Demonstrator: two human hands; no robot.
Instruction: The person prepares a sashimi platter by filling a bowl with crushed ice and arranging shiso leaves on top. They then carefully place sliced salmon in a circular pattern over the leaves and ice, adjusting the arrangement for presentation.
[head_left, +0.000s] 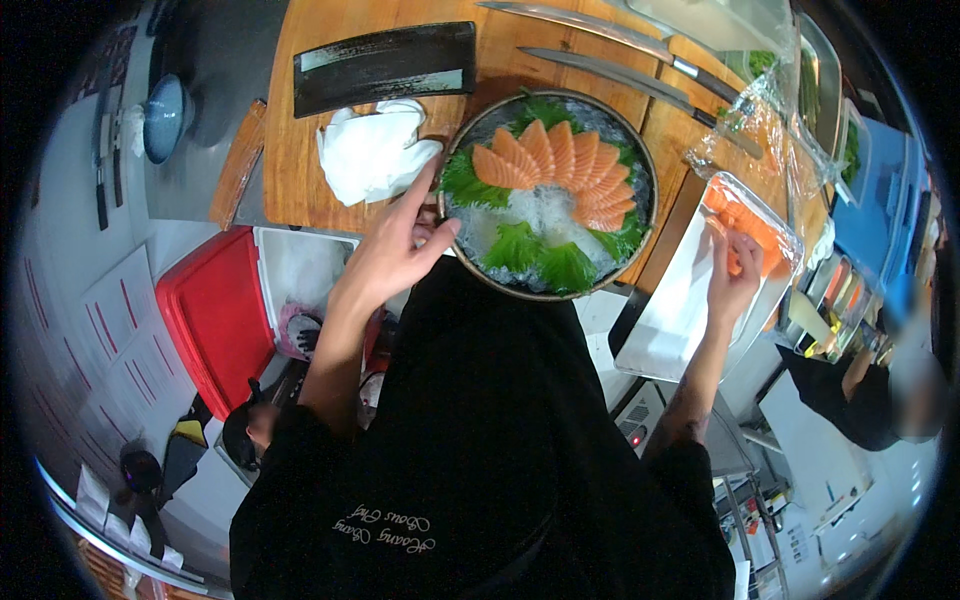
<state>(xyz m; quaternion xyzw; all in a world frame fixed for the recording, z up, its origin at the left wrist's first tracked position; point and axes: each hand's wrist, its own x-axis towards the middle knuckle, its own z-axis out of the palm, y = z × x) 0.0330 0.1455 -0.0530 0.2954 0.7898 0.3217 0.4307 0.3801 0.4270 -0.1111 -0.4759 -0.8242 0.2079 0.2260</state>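
A round dark-rimmed bowl (651, 196) holds crushed ice (480, 225), green shiso leaves (568, 267) and a curved fan of salmon slices (561, 154). My left hand (401, 244) grips its left rim, thumb on the near side and index finger stretched along the edge; the other fingers are partly hidden. To the right, a white tray (664, 330) carries more cut salmon (750, 217) at its far end. My right hand (735, 274) reaches into that tray, fingers pinched on a piece of salmon. Its fingertips partly cover the piece.
A crumpled white cloth (367, 154) and a black rectangular plate (386, 71) lie on the wooden board (300, 172). Two long knives (600, 26) rest beyond the bowl, beside plastic wrap (787, 135). A red-lidded cooler (217, 315) stands open at left. Another person (847, 397) works at far right.
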